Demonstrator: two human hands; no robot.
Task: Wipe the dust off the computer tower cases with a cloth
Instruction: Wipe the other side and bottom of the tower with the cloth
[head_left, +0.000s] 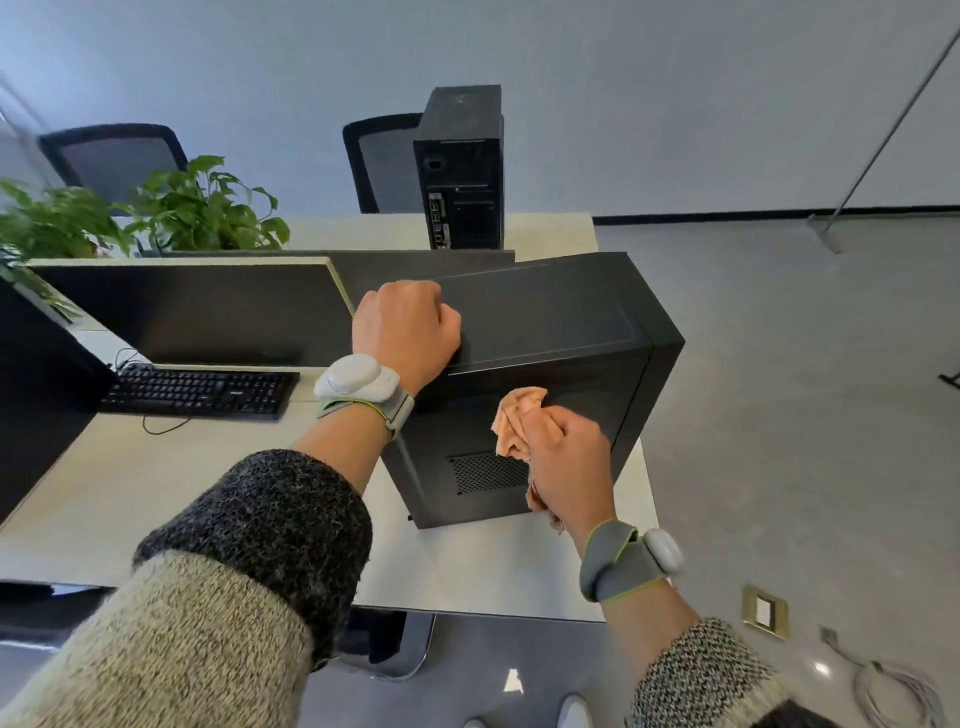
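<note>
right, the near black metal computer tower case (545, 322) stands upright at the right end of the pale desk top (156, 478), close to its front corner, with one side panel facing the camera. the left hand (405, 332) sits on the tower's top at its left edge, knuckles up, fingers curled over that edge and gripping it. lower down, the right hand (563, 462) has a crumpled peach-coloured cloth (517, 415) bunched in its curled fingers, and the cloth is pressed against the facing side panel, just above the perforated vent grille (488, 470). a loose tail of the cloth hangs below the wrist. both wrists wear grey straps with white pods, and speckled knit sleeves cover the forearms.

further back, a second black tower case (460, 171) stands upright on the far desk, its rear ports facing this way, well apart from the near one. a black keyboard (200, 392) lies to the left on the near desk, behind a dark divider panel (208, 306). leafy green potted plants (202, 202) stand beyond the divider, with two black mesh office chairs (111, 156) against the wall.
</note>
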